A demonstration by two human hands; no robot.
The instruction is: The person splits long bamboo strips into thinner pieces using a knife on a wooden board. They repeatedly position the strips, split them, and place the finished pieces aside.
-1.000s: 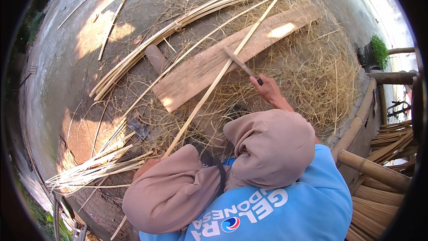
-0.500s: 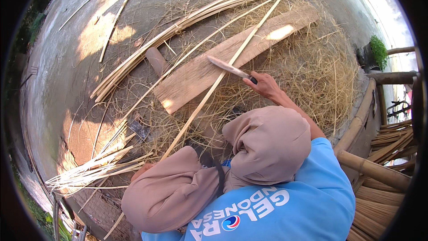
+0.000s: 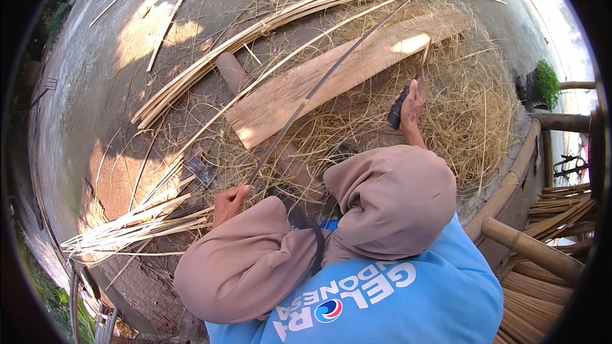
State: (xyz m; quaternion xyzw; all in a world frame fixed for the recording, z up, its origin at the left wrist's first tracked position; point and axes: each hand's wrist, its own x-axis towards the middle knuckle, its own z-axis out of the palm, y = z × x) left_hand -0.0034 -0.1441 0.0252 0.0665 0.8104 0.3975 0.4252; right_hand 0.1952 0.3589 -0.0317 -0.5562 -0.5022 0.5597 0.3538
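My left hand (image 3: 231, 204), beside my left knee, is closed on the near end of a long bamboo strip (image 3: 306, 99). The strip's dark side shows, and it slants up and right across a wooden plank (image 3: 268, 105). My right hand (image 3: 412, 111) is wrapped round the black handle of a knife (image 3: 398, 107), right of the plank. Its blade points away from me, its tip near the plank's edge and apart from the strip. Curly bamboo shavings (image 3: 472, 111) lie beneath and around this hand.
A bundle of pale bamboo strips (image 3: 280, 18) lies beyond the plank. A short brown cylinder (image 3: 231, 71) props near the plank's left part. More split strips (image 3: 134, 232) fan out at left. A bamboo rail (image 3: 532, 250) and stacked strips (image 3: 542, 293) stand at right.
The strip shows its dark side instead of its pale one. My right hand and the knife have moved right, off the strip. My left hand has come out from behind my knee.
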